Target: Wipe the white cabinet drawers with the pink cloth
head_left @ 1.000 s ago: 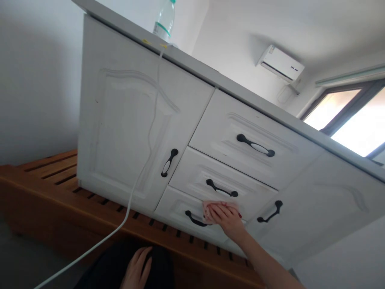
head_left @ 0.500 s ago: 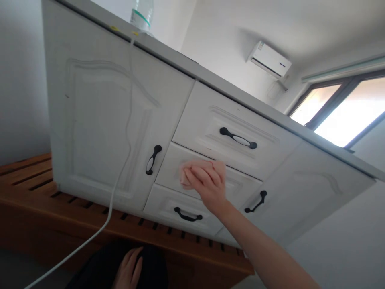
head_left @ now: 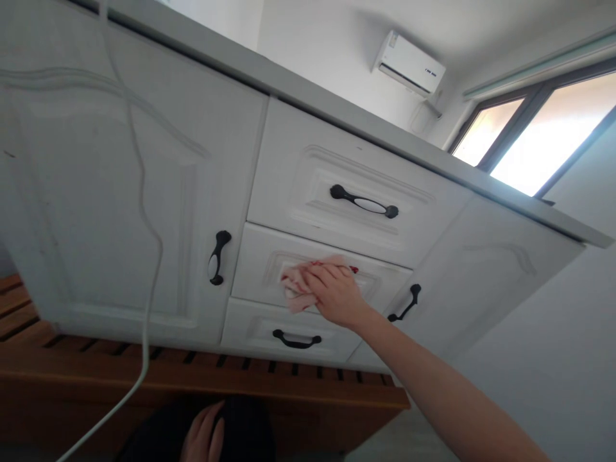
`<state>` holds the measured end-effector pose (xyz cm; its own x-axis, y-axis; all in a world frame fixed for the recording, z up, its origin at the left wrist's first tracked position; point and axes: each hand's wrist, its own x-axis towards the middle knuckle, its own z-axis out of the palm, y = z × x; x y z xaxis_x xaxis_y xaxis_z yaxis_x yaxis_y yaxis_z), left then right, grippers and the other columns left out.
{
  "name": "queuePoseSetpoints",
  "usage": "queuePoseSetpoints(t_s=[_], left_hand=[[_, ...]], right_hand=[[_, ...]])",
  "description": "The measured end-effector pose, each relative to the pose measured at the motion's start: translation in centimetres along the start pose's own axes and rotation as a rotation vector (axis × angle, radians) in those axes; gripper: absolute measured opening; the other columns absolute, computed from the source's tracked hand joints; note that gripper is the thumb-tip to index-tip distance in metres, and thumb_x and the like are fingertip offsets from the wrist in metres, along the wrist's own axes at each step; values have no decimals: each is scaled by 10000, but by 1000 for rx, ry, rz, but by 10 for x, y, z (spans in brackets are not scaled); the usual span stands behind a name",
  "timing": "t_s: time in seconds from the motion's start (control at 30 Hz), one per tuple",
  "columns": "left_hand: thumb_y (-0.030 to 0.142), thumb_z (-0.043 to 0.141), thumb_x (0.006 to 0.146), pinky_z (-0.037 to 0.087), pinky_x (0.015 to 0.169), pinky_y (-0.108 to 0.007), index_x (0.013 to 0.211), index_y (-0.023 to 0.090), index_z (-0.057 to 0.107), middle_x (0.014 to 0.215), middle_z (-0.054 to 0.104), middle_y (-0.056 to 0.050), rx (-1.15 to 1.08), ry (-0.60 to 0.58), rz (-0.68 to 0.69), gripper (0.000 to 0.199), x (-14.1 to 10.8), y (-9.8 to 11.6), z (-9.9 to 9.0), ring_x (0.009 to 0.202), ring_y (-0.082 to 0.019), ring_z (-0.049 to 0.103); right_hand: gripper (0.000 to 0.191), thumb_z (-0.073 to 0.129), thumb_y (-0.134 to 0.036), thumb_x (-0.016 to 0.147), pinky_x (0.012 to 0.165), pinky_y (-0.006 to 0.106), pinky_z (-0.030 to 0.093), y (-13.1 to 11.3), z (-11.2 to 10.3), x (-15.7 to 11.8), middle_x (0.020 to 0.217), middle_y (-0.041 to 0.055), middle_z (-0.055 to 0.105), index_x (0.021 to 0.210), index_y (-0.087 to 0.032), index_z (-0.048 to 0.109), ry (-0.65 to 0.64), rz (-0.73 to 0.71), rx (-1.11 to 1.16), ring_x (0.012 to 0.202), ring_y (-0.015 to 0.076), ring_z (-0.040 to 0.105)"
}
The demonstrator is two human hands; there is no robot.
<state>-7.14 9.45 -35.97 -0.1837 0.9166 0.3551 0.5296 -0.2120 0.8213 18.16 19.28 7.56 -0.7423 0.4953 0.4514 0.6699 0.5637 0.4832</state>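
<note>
My right hand [head_left: 334, 292] is closed on a crumpled pink cloth [head_left: 297, 287] and presses it against the middle drawer [head_left: 257, 260] of a white cabinet. The cloth and hand cover most of that drawer's panel, and any handle behind them is hidden. A small red spot shows just beyond my fingers; I cannot make out whether it belongs to the cloth. At the bottom edge, my left hand [head_left: 205, 433] lies with its fingers stretched over a dark-clothed knee [head_left: 245, 427], holding nothing.
Black handles stand out on the top drawer [head_left: 364, 201], bottom drawer [head_left: 297, 340], left door [head_left: 219, 258] and right door [head_left: 407, 303]. A white cable [head_left: 153, 282] hangs across the left door. Below runs a slatted wooden ledge [head_left: 192, 378]. An air conditioner [head_left: 411, 64] and window [head_left: 529, 141] lie beyond.
The view has moved closer and shifted, so the bottle on the cabinet top has left the frame. My right hand stays at the middle drawer, and the cloth's folds have changed. My left hand stays put.
</note>
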Motion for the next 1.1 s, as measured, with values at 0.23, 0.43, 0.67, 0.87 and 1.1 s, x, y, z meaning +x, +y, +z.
queuePoseSetpoints(t_s=[0.23, 0.43, 0.67, 0.87, 1.1], left_hand=[[547, 426, 867, 593, 917, -495, 1077, 220, 676, 1072, 706, -93, -22, 27, -34, 462, 2, 5, 2, 1010, -259, 692], [548, 423, 868, 580, 947, -498, 1097, 216, 677, 1092, 703, -96, -35, 36, -60, 477, -2, 11, 3, 1036, -261, 687], [516, 402, 901, 570, 968, -465, 1132, 200, 665, 1136, 690, -109, 1, -5, -67, 472, -5, 12, 4, 1078, -245, 674], [492, 400, 903, 567, 968, -473, 1123, 199, 665, 1118, 697, -110, 22, -14, -39, 452, -4, 8, 4, 1066, -249, 675], [487, 389, 919, 551, 997, -501, 1147, 184, 658, 1162, 691, -130, 57, -39, -20, 464, -4, 14, -5, 1107, -268, 667]], right_hand=[[452, 540, -229, 834, 938, 423, 380, 30, 23, -115, 1192, 135, 627, 1279, -160, 578, 187, 344, -229, 1099, 282, 499], [412, 526, -204, 880, 929, 516, 418, -14, 86, -145, 1186, 188, 589, 1287, -141, 510, 362, 593, -318, 1154, 335, 491], [531, 532, -202, 897, 958, 623, 396, -68, 118, -105, 1230, 270, 523, 1396, -83, 394, 592, 855, -226, 1271, 392, 412], [465, 503, -229, 918, 937, 549, 399, -110, 139, -54, 1241, 218, 606, 1378, -161, 501, 494, 701, -17, 1163, 353, 499], [484, 484, -265, 986, 930, 320, 462, -166, 150, 51, 1478, 36, 516, 1460, -268, 390, 174, 217, 124, 1293, 169, 492]])
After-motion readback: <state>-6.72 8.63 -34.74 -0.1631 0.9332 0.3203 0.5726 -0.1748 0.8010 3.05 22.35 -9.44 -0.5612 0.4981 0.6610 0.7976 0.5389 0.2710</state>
